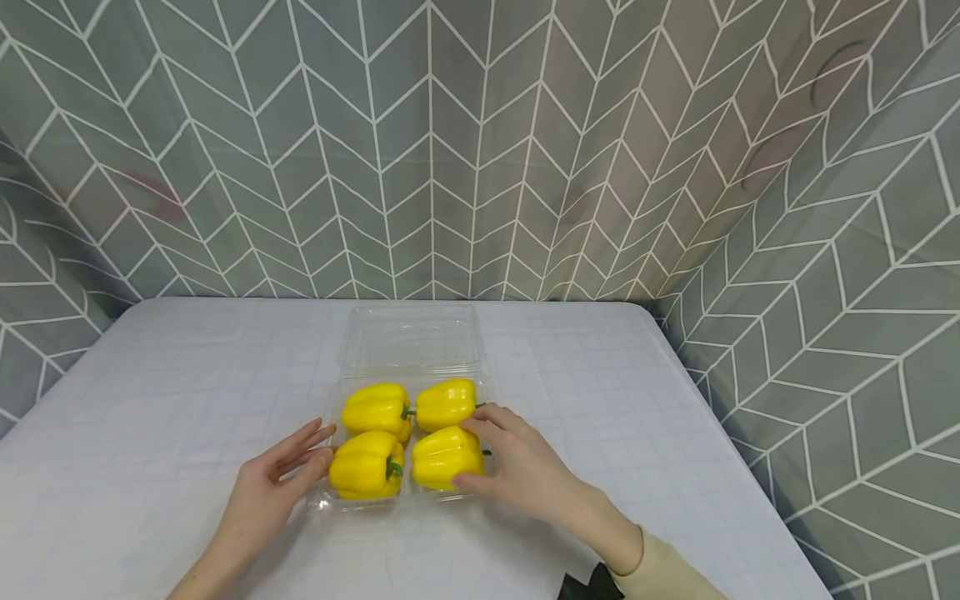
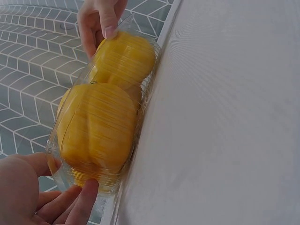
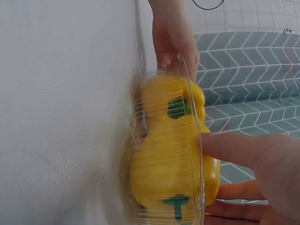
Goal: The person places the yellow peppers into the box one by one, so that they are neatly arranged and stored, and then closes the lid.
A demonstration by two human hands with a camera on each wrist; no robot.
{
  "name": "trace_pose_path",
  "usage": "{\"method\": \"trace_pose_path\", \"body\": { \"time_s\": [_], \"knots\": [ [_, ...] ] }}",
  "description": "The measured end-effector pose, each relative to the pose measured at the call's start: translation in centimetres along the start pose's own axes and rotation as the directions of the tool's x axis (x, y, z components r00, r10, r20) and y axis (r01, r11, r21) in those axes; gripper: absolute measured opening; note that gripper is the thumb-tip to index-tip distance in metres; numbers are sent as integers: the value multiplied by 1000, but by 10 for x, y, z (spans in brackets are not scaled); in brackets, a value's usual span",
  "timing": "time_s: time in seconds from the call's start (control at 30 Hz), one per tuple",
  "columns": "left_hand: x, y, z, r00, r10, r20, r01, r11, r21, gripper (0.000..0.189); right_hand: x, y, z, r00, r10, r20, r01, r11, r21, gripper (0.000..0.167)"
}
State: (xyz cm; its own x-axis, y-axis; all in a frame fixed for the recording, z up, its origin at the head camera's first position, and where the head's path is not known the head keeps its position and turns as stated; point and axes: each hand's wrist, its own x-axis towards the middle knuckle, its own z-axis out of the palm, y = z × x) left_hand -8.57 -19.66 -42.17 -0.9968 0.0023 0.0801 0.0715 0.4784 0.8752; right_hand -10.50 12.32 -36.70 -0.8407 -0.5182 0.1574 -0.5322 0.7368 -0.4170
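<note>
Yellow bell peppers with green stems lie in two rows in a clear plastic clamshell container (image 1: pixel 360 505). My left hand (image 1: pixel 273 467) is at the container's left side, fingers loosely bent, fingertips by the wall and the front left bell pepper (image 1: pixel 365 467). In the left wrist view, one fingertip (image 2: pixel 89 187) touches the ribbed plastic wall. My right hand (image 1: pixel 525 467) holds the front right bell pepper (image 1: pixel 446 458), thumb near its front and fingers over its far side. Behind it sits the back right bell pepper (image 1: pixel 444 404), beside the back left bell pepper (image 1: pixel 375 408).
The container's clear lid (image 1: pixel 412 337) lies folded back toward the table's far edge. A white cloth covers the table (image 1: pixel 187 375). Grey curtains (image 1: pixel 450 150) with white zigzag lines hang behind and at the sides. Something black (image 1: pixel 592 583) shows by the right sleeve.
</note>
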Motion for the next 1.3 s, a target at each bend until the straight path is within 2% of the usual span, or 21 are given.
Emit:
{"method": "trace_pose_path", "body": {
  "time_s": [0.27,0.7,1.3],
  "knots": [
    [0,1,0,1000,-12,2,12,1000,14,62,0,0,2,1000,-2,-22,2,1000,-1,60],
    [0,1,-1,999,-46,13,46,999,25,64,1,-1,9,999,28,-28,-25,996,86,60],
    [-1,1,-1,1000,-23,8,23,999,22,62,2,1,10,999,20,-27,-17,995,102,59]
  ]
}}
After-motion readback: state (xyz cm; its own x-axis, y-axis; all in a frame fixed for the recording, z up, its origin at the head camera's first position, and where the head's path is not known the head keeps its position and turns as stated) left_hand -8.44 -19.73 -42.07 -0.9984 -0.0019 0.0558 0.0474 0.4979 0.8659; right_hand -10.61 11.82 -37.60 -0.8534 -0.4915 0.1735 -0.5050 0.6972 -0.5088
